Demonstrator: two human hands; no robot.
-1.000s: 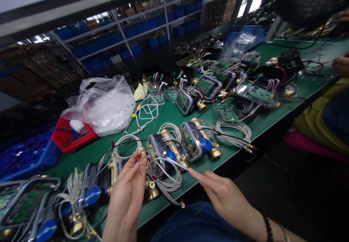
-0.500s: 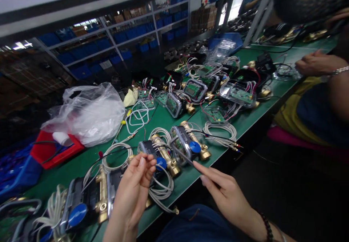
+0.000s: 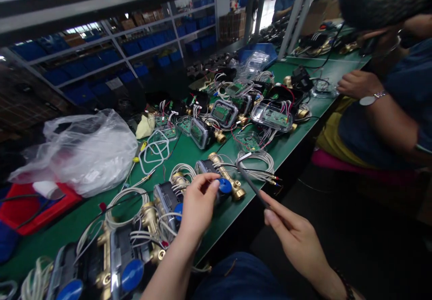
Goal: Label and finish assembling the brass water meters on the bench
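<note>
My right hand (image 3: 297, 232) pinches one end of a dark grey, bent strip (image 3: 251, 180) between thumb and index finger. Its far end curls and has a pale tip, in front of a coil of grey cable (image 3: 266, 159). My left hand (image 3: 200, 201) is closed, thumb and index finger drawn together beside the blue round cap (image 3: 225, 185) of a meter with a brass pipe body (image 3: 224, 174). I cannot tell whether they touch the cap or hold something small. Part of the meter's clear-covered housing is hidden behind this hand.
More brass-bodied meters (image 3: 148, 223) line the green bench (image 3: 182, 153) to the left. Pale loop frames (image 3: 153, 158), a plastic bag (image 3: 97, 151) and a red bin (image 3: 64, 198) lie beyond. Opened housings with circuit boards (image 3: 222, 113) crowd the back. A co-worker's hand (image 3: 359, 86) is at right.
My left hand has moved right to the blue cap, its fingers drawing together. My right hand has carried the grey strip off the meter towards the cable coil. The view has turned right.
</note>
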